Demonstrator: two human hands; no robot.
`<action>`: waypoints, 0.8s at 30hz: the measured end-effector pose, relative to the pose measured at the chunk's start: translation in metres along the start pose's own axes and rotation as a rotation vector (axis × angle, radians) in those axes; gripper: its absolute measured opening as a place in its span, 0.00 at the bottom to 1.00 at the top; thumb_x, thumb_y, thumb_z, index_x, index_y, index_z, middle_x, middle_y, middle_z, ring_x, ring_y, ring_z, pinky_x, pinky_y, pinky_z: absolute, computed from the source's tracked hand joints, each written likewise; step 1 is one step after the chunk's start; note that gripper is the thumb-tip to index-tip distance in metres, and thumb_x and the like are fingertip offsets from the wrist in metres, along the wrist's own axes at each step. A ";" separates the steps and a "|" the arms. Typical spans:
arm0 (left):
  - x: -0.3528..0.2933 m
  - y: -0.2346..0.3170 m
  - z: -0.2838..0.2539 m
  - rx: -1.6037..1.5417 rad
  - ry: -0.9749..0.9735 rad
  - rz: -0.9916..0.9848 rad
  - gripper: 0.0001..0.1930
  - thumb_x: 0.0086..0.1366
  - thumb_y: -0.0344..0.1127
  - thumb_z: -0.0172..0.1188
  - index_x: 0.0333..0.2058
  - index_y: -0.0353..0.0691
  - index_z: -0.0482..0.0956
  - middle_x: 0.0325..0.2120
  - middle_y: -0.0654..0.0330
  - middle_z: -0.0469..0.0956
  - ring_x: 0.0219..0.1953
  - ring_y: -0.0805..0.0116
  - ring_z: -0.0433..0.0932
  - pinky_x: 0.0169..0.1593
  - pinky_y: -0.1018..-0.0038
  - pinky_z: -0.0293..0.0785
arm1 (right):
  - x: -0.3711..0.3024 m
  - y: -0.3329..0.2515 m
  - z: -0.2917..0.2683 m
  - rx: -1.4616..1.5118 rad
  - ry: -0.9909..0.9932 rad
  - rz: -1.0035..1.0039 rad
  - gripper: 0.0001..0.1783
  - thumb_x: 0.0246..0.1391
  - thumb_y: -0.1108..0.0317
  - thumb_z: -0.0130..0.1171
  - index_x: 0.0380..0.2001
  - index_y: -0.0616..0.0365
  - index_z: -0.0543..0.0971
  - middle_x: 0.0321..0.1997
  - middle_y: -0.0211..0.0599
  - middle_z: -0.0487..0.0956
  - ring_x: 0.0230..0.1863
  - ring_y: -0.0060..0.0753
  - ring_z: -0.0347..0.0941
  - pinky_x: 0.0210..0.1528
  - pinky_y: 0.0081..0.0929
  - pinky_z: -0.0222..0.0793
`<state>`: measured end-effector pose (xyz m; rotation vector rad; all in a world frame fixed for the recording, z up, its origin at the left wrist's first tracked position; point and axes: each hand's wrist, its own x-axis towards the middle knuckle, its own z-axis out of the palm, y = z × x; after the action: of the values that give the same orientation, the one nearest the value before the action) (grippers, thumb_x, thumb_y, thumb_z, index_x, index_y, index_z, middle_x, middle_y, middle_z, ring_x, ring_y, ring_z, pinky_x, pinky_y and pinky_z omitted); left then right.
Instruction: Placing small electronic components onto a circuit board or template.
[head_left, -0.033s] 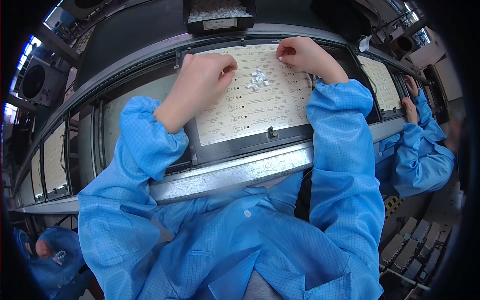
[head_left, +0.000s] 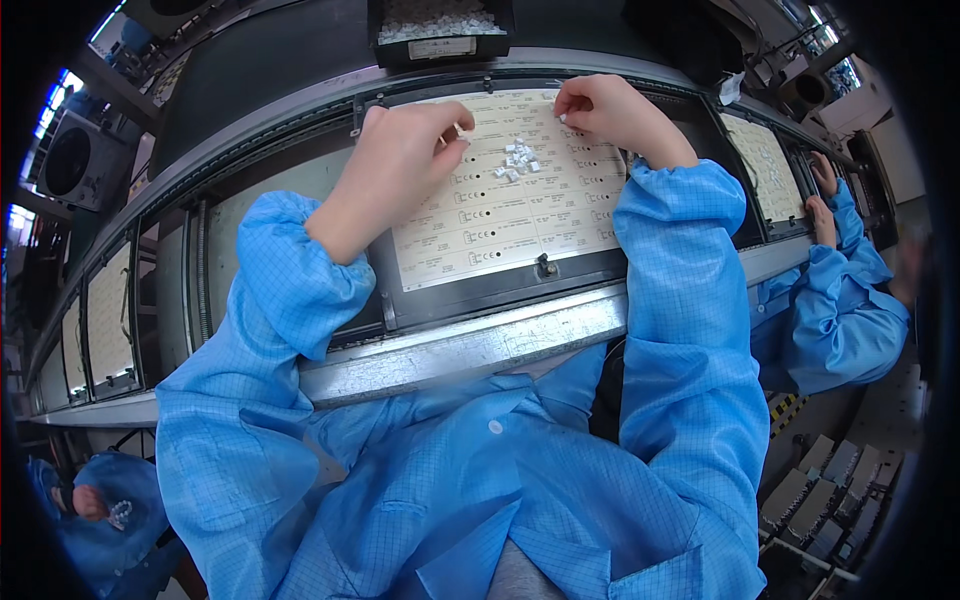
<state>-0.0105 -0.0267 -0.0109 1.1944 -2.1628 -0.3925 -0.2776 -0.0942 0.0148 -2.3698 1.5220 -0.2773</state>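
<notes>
A cream panel (head_left: 430, 255) with rows of printed labels and dark holes lies in a black frame before me. A small loose pile of white connector-like pieces (head_left: 517, 160) rests on its upper middle. My left hand (head_left: 395, 165) hovers over the panel's left part, thumb and forefinger closed around a small white piece that shows between the tips. At the panel's far right edge, my right hand (head_left: 615, 112) pinches another small white piece (head_left: 563, 118). Its other fingers are curled. Both hands stay apart from the pile.
Beyond the line stands a black bin (head_left: 440, 45) heaped with white pieces. A metal rail (head_left: 470, 345) runs along the near side. At right, a co-worker's hands (head_left: 822, 205) are by another panel (head_left: 760, 165). More framed panels (head_left: 110, 320) sit at left.
My left thumb and forefinger tips are slightly farther apart, showing the white piece between them. The panel and pile have shifted very slightly right. My right hand keeps its pinch.
</notes>
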 end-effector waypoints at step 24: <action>-0.002 -0.024 -0.008 0.156 -0.010 0.045 0.09 0.63 0.32 0.58 0.38 0.44 0.86 0.32 0.61 0.83 0.43 0.59 0.76 0.51 0.62 0.65 | -0.003 -0.046 0.009 0.184 -0.240 -0.134 0.14 0.53 0.78 0.61 0.43 0.57 0.82 0.31 0.33 0.79 0.32 0.25 0.74 0.36 0.25 0.72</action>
<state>0.0104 -0.0379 -0.0184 1.2264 -2.2589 -0.2138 -0.2369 -0.0726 0.0227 -2.2691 1.1802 -0.1482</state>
